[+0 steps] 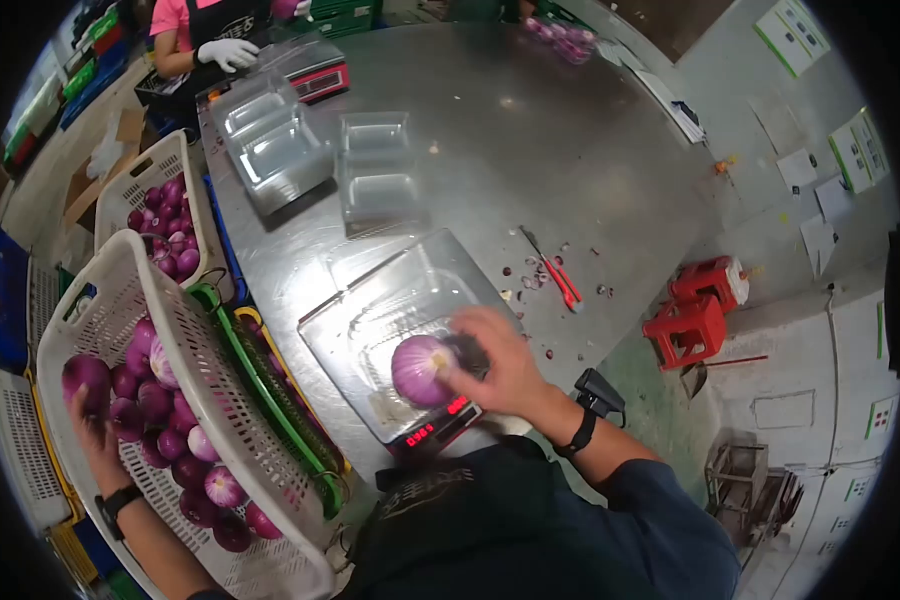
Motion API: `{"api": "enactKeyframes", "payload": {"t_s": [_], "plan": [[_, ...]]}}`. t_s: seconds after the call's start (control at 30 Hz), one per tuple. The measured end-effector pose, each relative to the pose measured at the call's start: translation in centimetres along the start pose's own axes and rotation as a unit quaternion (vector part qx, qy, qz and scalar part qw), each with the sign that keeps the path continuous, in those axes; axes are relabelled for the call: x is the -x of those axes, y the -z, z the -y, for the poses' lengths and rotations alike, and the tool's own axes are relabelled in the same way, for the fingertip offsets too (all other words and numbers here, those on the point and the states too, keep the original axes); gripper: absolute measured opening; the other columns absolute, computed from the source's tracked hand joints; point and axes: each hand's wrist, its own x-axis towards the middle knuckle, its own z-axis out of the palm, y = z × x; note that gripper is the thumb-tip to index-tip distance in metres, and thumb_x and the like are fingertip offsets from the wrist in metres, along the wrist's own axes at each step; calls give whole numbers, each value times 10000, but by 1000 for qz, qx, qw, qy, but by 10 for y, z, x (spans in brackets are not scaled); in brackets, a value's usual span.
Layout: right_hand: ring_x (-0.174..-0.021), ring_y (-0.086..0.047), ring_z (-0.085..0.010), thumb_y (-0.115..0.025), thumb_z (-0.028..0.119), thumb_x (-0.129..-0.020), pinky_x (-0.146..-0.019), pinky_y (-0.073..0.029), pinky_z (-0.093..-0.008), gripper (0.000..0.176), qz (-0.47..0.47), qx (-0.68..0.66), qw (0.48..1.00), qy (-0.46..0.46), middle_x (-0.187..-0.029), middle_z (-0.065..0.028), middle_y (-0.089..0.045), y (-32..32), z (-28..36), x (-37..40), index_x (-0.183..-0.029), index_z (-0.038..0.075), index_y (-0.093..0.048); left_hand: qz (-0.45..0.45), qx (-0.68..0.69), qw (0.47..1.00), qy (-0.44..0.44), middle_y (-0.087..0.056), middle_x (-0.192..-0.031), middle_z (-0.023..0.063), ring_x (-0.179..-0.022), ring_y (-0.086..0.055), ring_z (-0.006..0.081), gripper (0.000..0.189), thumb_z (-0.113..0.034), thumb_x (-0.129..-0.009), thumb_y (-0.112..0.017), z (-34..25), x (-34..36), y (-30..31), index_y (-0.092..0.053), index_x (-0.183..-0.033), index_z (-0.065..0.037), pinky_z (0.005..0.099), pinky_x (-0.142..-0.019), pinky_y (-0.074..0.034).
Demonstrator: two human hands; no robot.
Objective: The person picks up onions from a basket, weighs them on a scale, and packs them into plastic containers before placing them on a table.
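Note:
My right hand is closed at the right side of a large purple onion, above a clear plastic tray on the scale with a red lit display. My left hand is inside the white basket at the left, its fingers wrapped round a purple onion near the basket's far left wall. Many more purple onions lie beside it in the basket. Both wrists wear black bands.
Stacked clear trays and another pair stand on the metal table. Red-handled scissors lie among onion scraps. A second onion basket is behind. Across the table a co-worker's gloved hand is near another scale.

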Motion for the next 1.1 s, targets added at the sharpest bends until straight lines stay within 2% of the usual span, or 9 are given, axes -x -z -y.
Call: {"api": "enactKeyframes", "payload": {"t_s": [0.13, 0.23, 0.3, 0.5, 0.63, 0.7, 0.83, 0.97, 1.1], "plan": [[-1108, -630, -375, -759, 211, -838, -971, -511, -439, 407, -79, 78, 989, -102, -1195, -196, -653, 47, -95, 11, -1180, 22, -647, 39, 40, 998, 18, -653, -1276, 157, -1183, -646, 275, 544, -172, -951, -681, -88, 101, -97, -489, -1426, 9, 420, -1031, -522], [-1107, -640, -389, -720, 240, -874, -955, -518, -469, 410, -134, 195, 947, -216, -1207, -215, -660, 59, -236, 36, -1212, 18, -652, 102, 3, 994, -26, -654, -1269, 167, -1172, -647, 281, 535, -216, -972, -652, -109, 169, -130, -487, -1415, 33, 402, -1041, -512], [-1112, -641, -421, -697, 239, -888, -950, -519, -499, 402, -80, 249, 910, -321, -1207, -231, -670, 77, -266, 35, -1216, 12, -648, 124, -15, 992, -35, -596, -1358, 163, -1220, -611, 281, 690, -328, -932, -686, -104, 210, -137, -435, -1469, 26, 418, -1076, -473], [-1018, -667, -446, -697, 184, -837, -894, -530, -508, 338, -29, 274, 907, -319, -1072, -245, -707, 82, -345, 57, -1121, 4, -666, 134, 46, 989, 35, -533, -1422, 210, -1270, -584, 346, 886, -350, -778, -779, -60, 354, -267, -394, -1514, -42, 493, -1043, -516], [-937, -687, -417, -664, 152, -812, -822, -536, -493, 292, 45, 188, 905, -379, -980, -244, -704, 103, -300, 56, -1062, 3, -659, 143, 135, 972, 129, -564, -1352, 204, -1137, -646, 395, 878, -292, -744, -784, -7, 400, -333, -406, -1501, -56, 528, -906, -578], [-784, -692, -331, -646, 121, -781, -727, -536, -429, 281, -56, 92, 943, -314, -861, -205, -692, 99, -279, 76, -1035, 1, -632, 117, 160, 968, 154, -554, -1302, 164, -1095, -647, 366, 879, -248, -718, -824, 9, 414, -374, -409, -1470, -63, 512, -893, -593], [-773, -671, -215, -565, -9, -799, -695, -532, -343, 316, -47, -173, 966, -186, -850, -109, -659, 103, -169, 106, -1112, 18, -600, 179, 166, 950, 197, -554, -1301, 141, -1205, -591, 311, 819, -147, -729, -813, 36, 421, -412, -417, -1441, -63, 473, -1043, -524], [-751, -655, -336, -625, -11, -739, -684, -536, -401, 278, -6, -155, 986, 67, -860, -151, -654, 112, -82, 118, -1011, 37, -652, 234, 152, 926, 253, -561, -1297, 116, -1216, -584, 273, 810, -97, -726, -829, 44, 427, -441, -424, -1428, -84, 408, -1074, -486], [-732, -629, -355, -680, 14, -701, -668, -515, -425, 274, -9, -109, 990, 86, -839, -131, -638, 116, -52, 124, -971, 55, -663, 295, 125, 917, 237, -574, -1311, 98, -1207, -599, 231, 842, -96, -711, -868, 55, 434, -455, -421, -1425, -89, 392, -1061, -491]]}}
